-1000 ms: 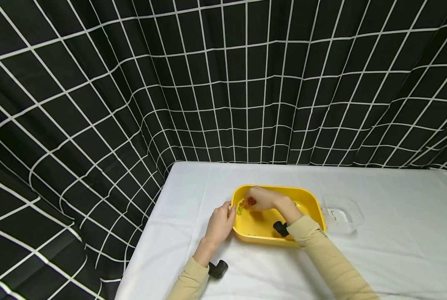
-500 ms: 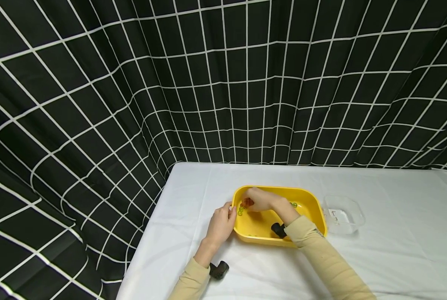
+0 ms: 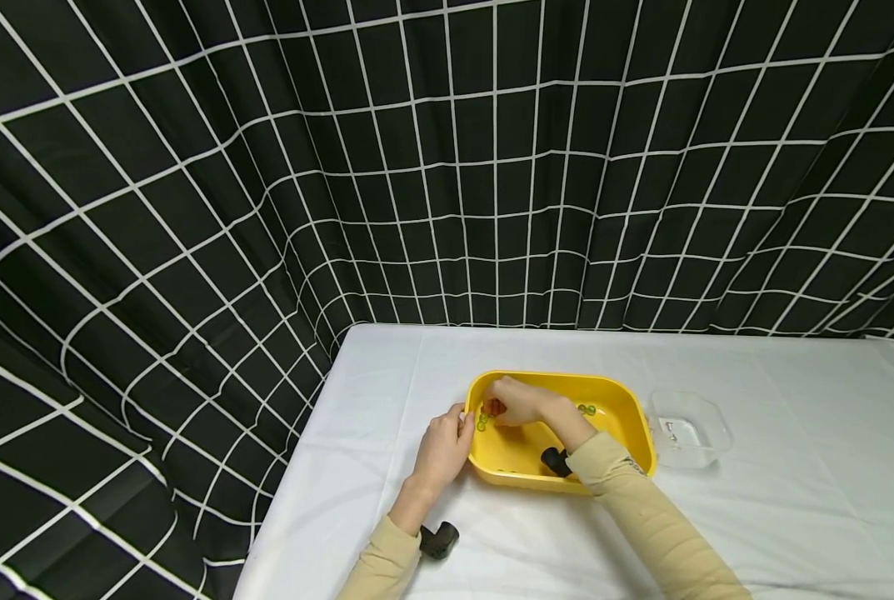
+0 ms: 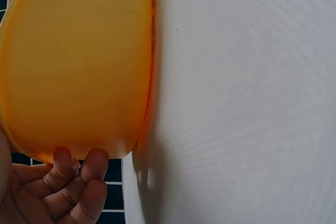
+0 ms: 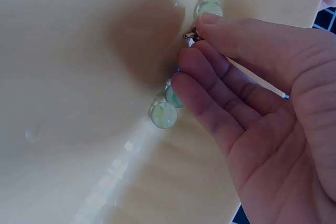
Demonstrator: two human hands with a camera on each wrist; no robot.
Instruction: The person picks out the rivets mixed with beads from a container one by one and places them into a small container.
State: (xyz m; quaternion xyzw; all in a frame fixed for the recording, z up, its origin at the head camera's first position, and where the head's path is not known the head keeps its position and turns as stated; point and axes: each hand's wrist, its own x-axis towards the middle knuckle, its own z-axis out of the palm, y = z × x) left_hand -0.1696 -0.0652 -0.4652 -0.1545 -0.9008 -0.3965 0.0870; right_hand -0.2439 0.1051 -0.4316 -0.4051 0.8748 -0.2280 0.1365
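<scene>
A yellow plastic basin (image 3: pixel 514 479) sits on the white table in the head view. My left hand (image 3: pixel 439 450) grips its left rim, and in the left wrist view the curled fingers (image 4: pixel 94 166) lie against the outer wall. My right hand (image 3: pixel 517 402) reaches inside near the left end. In the right wrist view its thumb and fingertips pinch a small metal screw (image 5: pixel 190 36), mostly covered by the fingers. Beside those fingertips, along the basin's edge, lie clear glass marbles (image 5: pixel 164 115) with green and yellow swirls, partly hidden by the hand.
More green marbles (image 3: pixel 586 409) lie toward the basin's right side. A clear plastic container (image 3: pixel 705 433) with small screws (image 3: pixel 670 429) in it stands just right of the basin. A dark gridded curtain (image 3: pixel 454 208) hangs behind the table (image 3: pixel 814 467).
My right hand stays low at the basin's left end, its fingers shifting slightly. The marbles toward the right side show more fully beside the right wrist. My left hand keeps its grip.
</scene>
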